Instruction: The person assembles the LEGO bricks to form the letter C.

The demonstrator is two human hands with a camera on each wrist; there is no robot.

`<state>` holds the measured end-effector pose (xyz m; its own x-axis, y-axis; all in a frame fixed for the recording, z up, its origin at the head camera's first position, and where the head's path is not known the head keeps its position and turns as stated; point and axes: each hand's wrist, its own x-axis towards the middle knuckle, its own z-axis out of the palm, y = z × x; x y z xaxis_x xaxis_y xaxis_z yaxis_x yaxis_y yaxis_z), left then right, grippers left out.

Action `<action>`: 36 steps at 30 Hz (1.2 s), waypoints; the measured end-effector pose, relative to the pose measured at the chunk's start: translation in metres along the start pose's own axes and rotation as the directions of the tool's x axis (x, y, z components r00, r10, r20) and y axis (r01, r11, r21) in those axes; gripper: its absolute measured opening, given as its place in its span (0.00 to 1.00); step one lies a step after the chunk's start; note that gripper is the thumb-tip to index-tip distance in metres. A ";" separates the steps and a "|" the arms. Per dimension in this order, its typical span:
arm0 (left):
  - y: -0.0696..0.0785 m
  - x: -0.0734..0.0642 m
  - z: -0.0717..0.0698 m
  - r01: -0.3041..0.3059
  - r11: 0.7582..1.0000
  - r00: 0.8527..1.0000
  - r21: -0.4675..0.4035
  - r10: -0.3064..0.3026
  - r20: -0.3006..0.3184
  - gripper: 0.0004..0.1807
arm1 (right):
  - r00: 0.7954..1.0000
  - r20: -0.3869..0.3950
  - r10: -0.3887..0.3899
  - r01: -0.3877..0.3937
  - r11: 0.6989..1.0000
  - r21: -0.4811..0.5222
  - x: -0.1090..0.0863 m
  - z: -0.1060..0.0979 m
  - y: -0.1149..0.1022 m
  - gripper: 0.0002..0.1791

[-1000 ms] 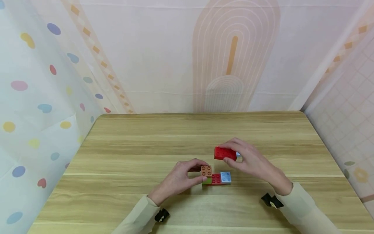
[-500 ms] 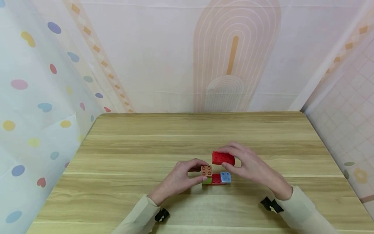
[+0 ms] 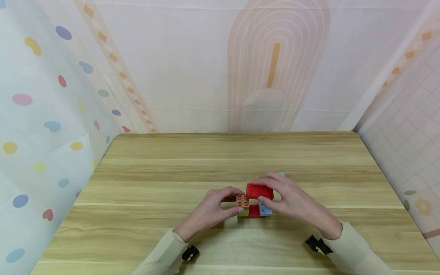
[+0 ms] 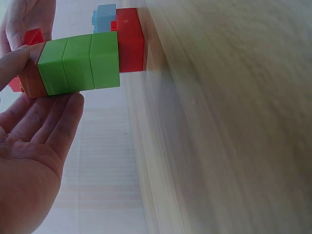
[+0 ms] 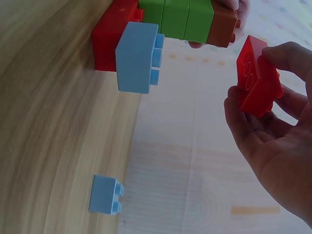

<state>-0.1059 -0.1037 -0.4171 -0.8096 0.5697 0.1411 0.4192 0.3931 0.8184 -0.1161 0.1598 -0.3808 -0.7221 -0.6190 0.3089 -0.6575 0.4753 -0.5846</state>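
My left hand [image 3: 218, 208] pinches the brown toy brick [image 3: 242, 201] between thumb and fingers. That brick tops a column of several green bricks [image 4: 78, 63], which rises from one end of a long red base brick [image 4: 130, 41]. A light blue brick [image 5: 136, 58] sits at the base's other end. In my right hand [image 3: 288, 193] is a loose red brick [image 5: 258, 78], pinched by thumb and fingers. It hovers above the base, just right of the brown brick and apart from it, as the right wrist view shows.
Another light blue brick [image 5: 103, 194] stands alone on the wooden table [image 3: 154, 168], behind my right hand. A printed curtain [image 3: 185, 68] hangs along the table's far edge.
My right hand has brought the red brick nearer to me and slightly left, close to the brown brick. My left hand has stayed in place.
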 end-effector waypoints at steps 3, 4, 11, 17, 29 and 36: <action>0.000 0.000 0.000 -0.001 1.000 1.000 -0.002 0.001 -0.002 0.20 | 1.000 0.012 0.006 -0.007 1.000 0.029 0.000 0.001 -0.001 0.20; 0.000 0.000 0.000 -0.002 1.000 1.000 -0.001 0.002 -0.003 0.20 | 1.000 0.015 0.005 -0.006 0.999 0.036 0.000 0.001 -0.001 0.20; -0.001 0.001 0.001 -0.003 1.000 1.000 0.005 0.003 -0.006 0.20 | 0.999 0.035 -0.010 0.008 0.998 0.067 0.000 0.004 -0.002 0.19; 0.000 0.001 0.000 0.012 1.000 1.000 0.008 -0.012 0.002 0.22 | 0.999 0.049 -0.014 0.010 0.997 0.074 -0.001 0.007 -0.002 0.20; 0.001 0.001 0.000 0.032 0.999 0.999 0.019 -0.032 -0.002 0.22 | 0.998 0.054 -0.039 0.038 0.999 0.023 -0.002 0.010 -0.004 0.19; 0.001 0.001 0.000 0.037 0.999 0.999 0.024 -0.037 -0.020 0.21 | 0.997 0.052 -0.050 0.050 0.999 0.008 -0.001 0.009 -0.005 0.19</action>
<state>-0.1065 -0.1024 -0.4158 -0.8325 0.5404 0.1221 0.3986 0.4310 0.8096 -0.1102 0.1528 -0.3847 -0.6762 -0.6737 0.2982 -0.6908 0.4390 -0.5746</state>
